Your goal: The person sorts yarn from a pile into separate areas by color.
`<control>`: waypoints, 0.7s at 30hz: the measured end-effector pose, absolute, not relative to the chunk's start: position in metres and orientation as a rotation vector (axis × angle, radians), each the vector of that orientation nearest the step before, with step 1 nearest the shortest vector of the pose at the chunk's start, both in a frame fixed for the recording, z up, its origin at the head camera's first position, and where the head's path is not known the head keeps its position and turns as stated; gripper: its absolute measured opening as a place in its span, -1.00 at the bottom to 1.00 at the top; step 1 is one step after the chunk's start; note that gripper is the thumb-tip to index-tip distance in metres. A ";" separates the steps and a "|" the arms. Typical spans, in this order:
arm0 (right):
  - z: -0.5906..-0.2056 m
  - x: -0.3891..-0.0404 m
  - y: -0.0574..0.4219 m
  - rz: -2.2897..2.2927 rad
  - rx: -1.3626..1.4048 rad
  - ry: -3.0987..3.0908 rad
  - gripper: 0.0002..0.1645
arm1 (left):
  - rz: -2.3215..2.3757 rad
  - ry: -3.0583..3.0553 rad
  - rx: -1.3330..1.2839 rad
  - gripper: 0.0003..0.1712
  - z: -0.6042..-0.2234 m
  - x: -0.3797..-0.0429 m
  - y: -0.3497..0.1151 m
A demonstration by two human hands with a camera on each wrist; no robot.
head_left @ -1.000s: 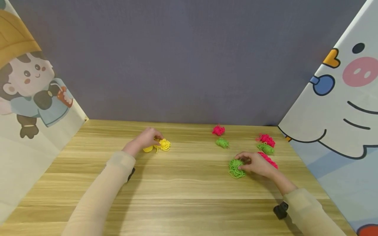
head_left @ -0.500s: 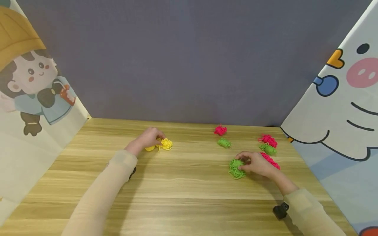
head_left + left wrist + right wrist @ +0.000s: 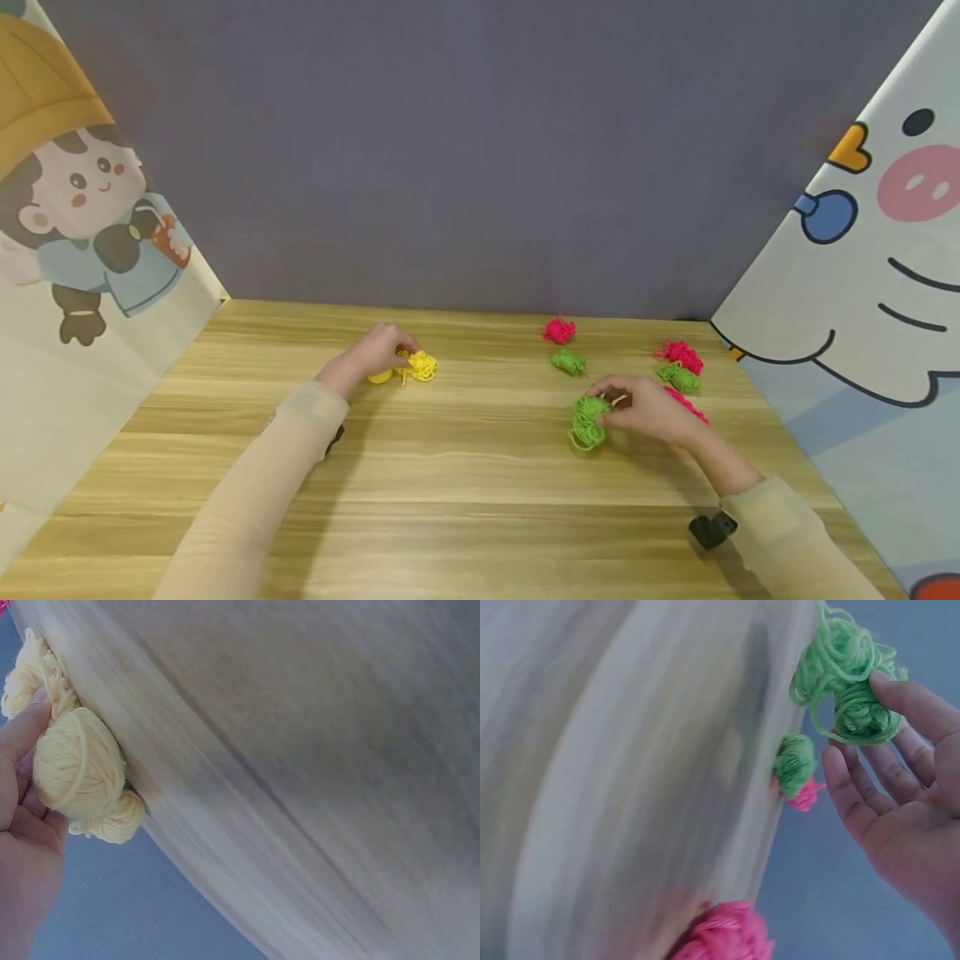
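Observation:
On the left of the table, my left hand (image 3: 377,350) pinches a loose yellow yarn bundle (image 3: 422,366). In the left wrist view, a wound yellow yarn ball (image 3: 79,763) lies against the fingers, with a smaller yellow bundle (image 3: 116,818) beyond it. My right hand (image 3: 651,408) grips a tangled green yarn ball (image 3: 589,422) between thumb and fingers, tilted and seemingly just off the wood. From the right wrist view, the thumb presses on the green yarn's tighter part (image 3: 864,716) while loose loops spread above. The hand partly covers a pink yarn bundle (image 3: 688,406) behind it.
At the back stand a pink yarn ball (image 3: 559,330) and a small green yarn ball (image 3: 568,362). Further right, another pink ball (image 3: 681,357) touches a green one (image 3: 679,378). A grey panel (image 3: 465,167) closes the table's (image 3: 450,483) far edge; printed panels flank both sides.
My right hand has tipped and shifted the green yarn ball slightly left, seemingly raising it off the table. The left hand stays at the yellow yarn. The head view shifted slightly.

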State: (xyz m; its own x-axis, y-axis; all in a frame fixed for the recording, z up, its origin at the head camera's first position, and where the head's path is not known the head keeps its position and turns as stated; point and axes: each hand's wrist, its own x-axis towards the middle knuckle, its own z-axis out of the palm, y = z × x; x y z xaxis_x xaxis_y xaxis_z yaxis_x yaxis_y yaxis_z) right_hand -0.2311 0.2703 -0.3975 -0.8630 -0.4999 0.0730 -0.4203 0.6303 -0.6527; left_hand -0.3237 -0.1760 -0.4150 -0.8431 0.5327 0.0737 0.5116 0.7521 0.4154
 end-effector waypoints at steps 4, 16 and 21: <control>-0.388 -0.229 0.263 -1.052 -0.792 2.735 -0.61 | 0.661 2.896 0.848 -0.73 -0.415 -0.324 -0.176; -0.370 -0.222 0.244 -1.081 -0.884 2.744 -0.61 | 0.636 2.906 0.894 -0.72 -0.417 -0.324 -0.176; -0.363 -0.218 0.236 -1.107 -0.925 2.756 -0.61 | 0.649 2.906 0.878 -0.72 -0.416 -0.324 -0.176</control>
State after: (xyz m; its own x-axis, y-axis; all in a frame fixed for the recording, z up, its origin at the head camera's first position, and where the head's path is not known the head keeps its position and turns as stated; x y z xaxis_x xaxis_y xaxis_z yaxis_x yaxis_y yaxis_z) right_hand -0.2183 0.2357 -0.3634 -0.8227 -0.5377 0.1846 -0.5160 0.5700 -0.6393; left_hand -0.3241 -0.1757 -0.4157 -0.8394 0.5372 0.0831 0.5215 0.7528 0.4016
